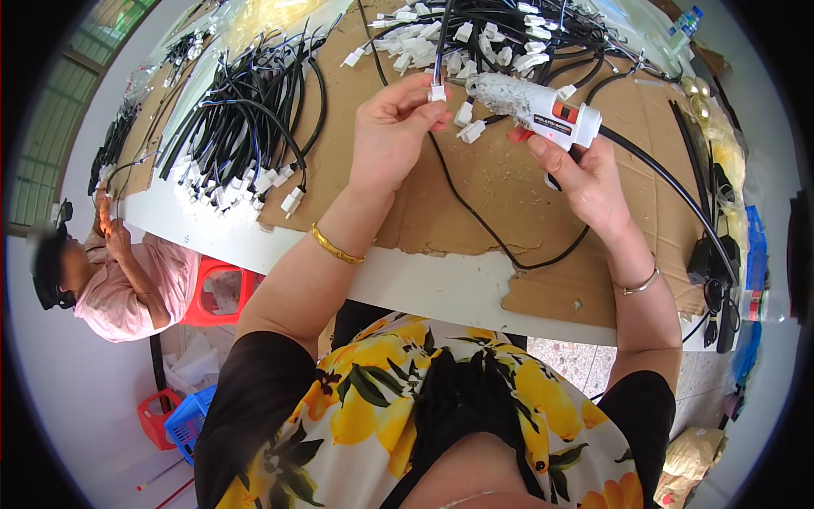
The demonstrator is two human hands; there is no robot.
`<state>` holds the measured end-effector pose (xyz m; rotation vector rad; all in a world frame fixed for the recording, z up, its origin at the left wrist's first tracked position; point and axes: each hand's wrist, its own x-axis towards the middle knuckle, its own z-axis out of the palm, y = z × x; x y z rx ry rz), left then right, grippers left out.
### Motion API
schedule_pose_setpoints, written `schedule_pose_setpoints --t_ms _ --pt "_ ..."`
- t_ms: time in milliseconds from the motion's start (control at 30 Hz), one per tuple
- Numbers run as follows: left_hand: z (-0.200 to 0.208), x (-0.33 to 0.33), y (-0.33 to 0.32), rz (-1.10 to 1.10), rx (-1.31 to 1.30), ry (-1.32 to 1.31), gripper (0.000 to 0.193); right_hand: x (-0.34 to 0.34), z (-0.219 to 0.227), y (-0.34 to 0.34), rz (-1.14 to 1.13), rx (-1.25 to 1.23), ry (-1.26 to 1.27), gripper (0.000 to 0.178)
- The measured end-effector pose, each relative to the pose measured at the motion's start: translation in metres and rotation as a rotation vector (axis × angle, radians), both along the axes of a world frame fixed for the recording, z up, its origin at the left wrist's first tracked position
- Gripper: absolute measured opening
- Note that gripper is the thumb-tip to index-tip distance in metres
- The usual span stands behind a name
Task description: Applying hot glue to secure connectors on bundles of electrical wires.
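Right hand (593, 187) gripped the gun (538, 110); it pointed left, roughly along the bench's (449, 284) near edge; left hand (390, 140) pinched a connector (437, 92).

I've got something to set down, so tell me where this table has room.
Mostly bare: the cardboard between the curving thin black cord and the glue gun; a white tabletop strip below the cardboard's torn near edge. Crowded: under the left cable bundle and the far cable pile.

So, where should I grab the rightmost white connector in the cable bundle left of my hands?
Pinch the white connector by its sides, probably from the near right: it's boxy and juts from the black cable bundle, slightly apart.
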<state>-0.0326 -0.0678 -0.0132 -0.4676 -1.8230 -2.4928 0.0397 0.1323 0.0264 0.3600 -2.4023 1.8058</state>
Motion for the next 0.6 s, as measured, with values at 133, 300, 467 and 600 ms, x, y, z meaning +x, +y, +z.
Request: schedule_pose_setpoints --t_ms 133,300,467,600 --pt "0.0010 0.0013 -0.0001 0.027 -0.030 0.040 0.025 0.0027 0.0000 -0.0030 -0.018 0.003 -0.002 0.024" --pt "0.0007 0.0006 0.0011 0.073 -0.061 0.041 0.022 0.0014 -0.0038 -0.0053 -0.036 -0.039 0.019 0.025" --pt "-0.0002 0.0010 0.0006 0.074 -0.092 0.049 0.021 0.0017 0.0000 0.0004 -0.009 0.060 -0.006 0.027" --pt "-0.0020 -0.0005 -0.0002 0.081 -0.118 0.081 0.020 -0.0009 -0.0040 0.0013 0.006 0.065 0.011 0.028"
